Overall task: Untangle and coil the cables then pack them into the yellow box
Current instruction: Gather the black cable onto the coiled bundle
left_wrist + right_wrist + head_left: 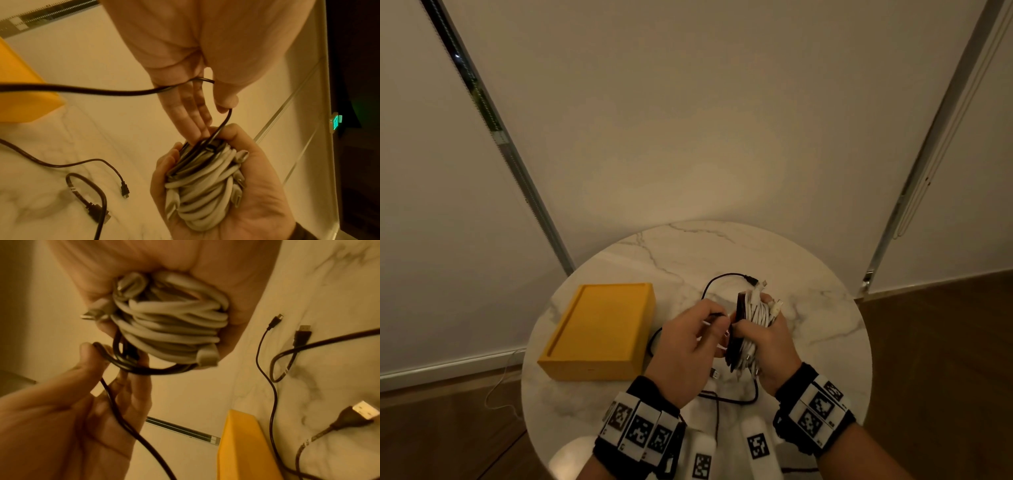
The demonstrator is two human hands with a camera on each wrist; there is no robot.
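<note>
Right hand (767,346) sits over the near-middle of the worktop (825,308), fingers curled round a coiled bundle of white cables (756,315) with a few black turns stacked on its left side; white plug ends stick out of the bundle top and bottom. Left hand (688,349) is just beside it, touching at the fingertips, thumb and fingers pinching a black cable (92,91) that runs from the bundle across the palm and off toward the box side. Left wrist view shows the left fingers (191,116) fairly straight, tips reaching into the black turns. Both wrists wear black bands with printed square markers. On the worktop under and beyond the hands, loose black cable lies in loops, with several black plug ends (302,335) lying free. Yellow box (599,332) stands on the left part of the round marble worktop, apart from the hands, open top up, nothing visible inside. Beyond the worktop, pale blinds and wood floor.
</note>
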